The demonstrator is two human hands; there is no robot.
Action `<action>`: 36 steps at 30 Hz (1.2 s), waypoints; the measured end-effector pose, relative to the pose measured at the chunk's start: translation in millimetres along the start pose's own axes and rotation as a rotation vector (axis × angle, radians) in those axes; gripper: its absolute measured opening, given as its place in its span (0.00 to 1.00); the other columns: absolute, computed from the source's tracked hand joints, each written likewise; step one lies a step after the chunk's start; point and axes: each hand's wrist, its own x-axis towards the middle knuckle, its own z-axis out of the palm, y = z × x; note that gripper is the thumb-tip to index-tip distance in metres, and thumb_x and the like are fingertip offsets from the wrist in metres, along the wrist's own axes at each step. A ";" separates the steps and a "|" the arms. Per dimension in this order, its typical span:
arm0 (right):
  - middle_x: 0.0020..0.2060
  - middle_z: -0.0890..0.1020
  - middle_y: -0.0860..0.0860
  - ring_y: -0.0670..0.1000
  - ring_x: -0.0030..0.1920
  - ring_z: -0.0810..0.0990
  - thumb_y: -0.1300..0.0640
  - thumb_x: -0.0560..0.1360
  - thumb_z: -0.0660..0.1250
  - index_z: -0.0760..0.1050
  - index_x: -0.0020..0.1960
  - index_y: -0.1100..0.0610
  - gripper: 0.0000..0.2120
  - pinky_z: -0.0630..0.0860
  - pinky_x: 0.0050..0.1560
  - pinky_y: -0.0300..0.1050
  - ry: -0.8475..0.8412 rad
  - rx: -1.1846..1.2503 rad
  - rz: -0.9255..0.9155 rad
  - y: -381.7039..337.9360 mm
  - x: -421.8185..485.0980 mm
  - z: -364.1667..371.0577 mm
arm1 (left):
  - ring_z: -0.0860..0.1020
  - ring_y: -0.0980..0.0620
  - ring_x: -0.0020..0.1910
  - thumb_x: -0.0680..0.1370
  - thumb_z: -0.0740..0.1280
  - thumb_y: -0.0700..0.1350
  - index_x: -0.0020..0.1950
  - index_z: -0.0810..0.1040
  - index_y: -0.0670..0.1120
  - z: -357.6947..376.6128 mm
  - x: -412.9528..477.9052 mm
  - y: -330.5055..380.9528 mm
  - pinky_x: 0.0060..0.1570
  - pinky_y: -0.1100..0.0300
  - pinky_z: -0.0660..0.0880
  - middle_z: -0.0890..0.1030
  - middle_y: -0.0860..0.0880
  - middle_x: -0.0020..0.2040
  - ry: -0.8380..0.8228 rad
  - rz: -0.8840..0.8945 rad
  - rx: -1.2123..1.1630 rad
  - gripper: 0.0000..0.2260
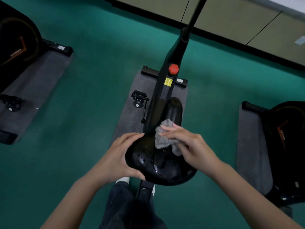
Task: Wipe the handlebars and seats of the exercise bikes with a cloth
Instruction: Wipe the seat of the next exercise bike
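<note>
Underfoot green floor (82, 113); left fingers (132, 135) round wet seat (156, 162), right fingers (170, 129) flat on cloth (160, 139).

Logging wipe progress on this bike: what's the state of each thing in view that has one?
Black glossy bike seat: wet sheen on its wide rear, cloth on it.
Grey fuzzy cloth: crumpled, pressed onto the seat's middle.
Left hand: grips the seat's left edge.
Right hand: straight fingers press the cloth down.
</note>
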 end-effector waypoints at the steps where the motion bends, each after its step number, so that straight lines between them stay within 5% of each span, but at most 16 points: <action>1: 0.60 0.80 0.47 0.45 0.66 0.73 0.74 0.74 0.62 0.78 0.57 0.60 0.17 0.68 0.69 0.48 0.012 0.040 0.030 -3.0 -1.6 -4.4 | 0.59 0.67 0.68 0.52 0.81 0.61 0.69 0.61 0.67 -0.1 0.3 -0.2 0.67 0.68 0.56 0.60 0.70 0.66 -0.002 0.000 -0.002 0.50; 4: 0.53 0.77 0.29 0.29 0.58 0.72 0.68 0.75 0.62 0.77 0.59 0.50 0.18 0.70 0.59 0.30 0.233 0.051 0.127 -4.2 9.9 -15.8 | 0.59 0.66 0.68 0.51 0.81 0.61 0.69 0.62 0.66 -0.6 0.6 -0.8 0.67 0.68 0.56 0.60 0.71 0.66 0.001 0.002 0.001 0.50; 8: 0.65 0.75 0.50 0.47 0.69 0.70 0.73 0.76 0.61 0.77 0.60 0.62 0.16 0.65 0.70 0.43 0.249 0.061 0.209 -2.1 13.2 -3.6 | 0.60 0.65 0.68 0.51 0.81 0.61 0.68 0.62 0.66 -0.3 -0.5 -1.4 0.67 0.69 0.55 0.61 0.70 0.66 0.002 0.005 -0.004 0.49; 13: 0.58 0.82 0.49 0.46 0.64 0.76 0.73 0.75 0.62 0.79 0.56 0.57 0.17 0.70 0.65 0.40 0.174 0.137 0.169 -12.6 -31.7 8.4 | 0.58 0.67 0.68 0.52 0.82 0.59 0.69 0.62 0.65 -0.1 -1.5 -0.6 0.63 0.77 0.53 0.60 0.71 0.66 0.003 0.000 -0.009 0.50; 16: 0.40 0.82 0.45 0.34 0.43 0.77 0.68 0.74 0.62 0.77 0.47 0.47 0.16 0.72 0.46 0.28 0.435 0.200 0.325 -5.9 -27.3 -8.0 | 0.59 0.67 0.68 0.52 0.82 0.57 0.69 0.62 0.65 -0.2 -1.3 -0.5 0.64 0.76 0.54 0.61 0.70 0.66 0.010 0.001 -0.006 0.50; 20: 0.44 0.80 0.47 0.39 0.45 0.77 0.71 0.76 0.61 0.76 0.52 0.58 0.11 0.74 0.49 0.37 0.756 0.238 0.471 33.0 15.0 -26.0 | 0.60 0.66 0.68 0.52 0.83 0.56 0.69 0.63 0.64 0.0 -1.8 -0.3 0.64 0.74 0.57 0.62 0.68 0.66 0.017 0.003 -0.016 0.49; 24: 0.47 0.80 0.58 0.51 0.49 0.77 0.71 0.76 0.60 0.75 0.52 0.60 0.10 0.73 0.55 0.48 0.628 0.337 0.517 53.9 46.3 -4.3 | 0.62 0.65 0.68 0.51 0.82 0.56 0.69 0.64 0.63 0.5 -2.1 0.2 0.66 0.68 0.58 0.63 0.66 0.66 0.022 -0.002 -0.018 0.49; 27: 0.37 0.76 0.46 0.43 0.41 0.72 0.68 0.76 0.62 0.71 0.43 0.53 0.10 0.70 0.47 0.39 0.588 0.257 0.490 57.3 31.8 9.7 | 0.63 0.63 0.68 0.50 0.81 0.58 0.69 0.64 0.63 0.5 -1.6 -0.2 0.68 0.64 0.60 0.64 0.65 0.66 0.023 -0.003 -0.032 0.49; 33: 0.33 0.75 0.37 0.33 0.35 0.72 0.66 0.73 0.62 0.75 0.43 0.55 0.08 0.68 0.39 0.26 0.316 0.043 0.420 46.7 -38.9 5.8 | 0.64 0.62 0.68 0.50 0.80 0.63 0.68 0.65 0.66 2.6 0.5 -4.7 0.68 0.59 0.63 0.64 0.66 0.66 0.025 0.012 -0.043 0.48; 36: 0.39 0.84 0.49 0.33 0.39 0.76 0.70 0.73 0.65 0.80 0.47 0.61 0.08 0.69 0.42 0.22 0.325 0.053 0.464 53.0 -53.8 -5.9 | 0.65 0.60 0.68 0.49 0.78 0.66 0.67 0.64 0.69 4.2 1.9 -8.0 0.68 0.56 0.64 0.65 0.66 0.65 0.028 0.017 -0.043 0.48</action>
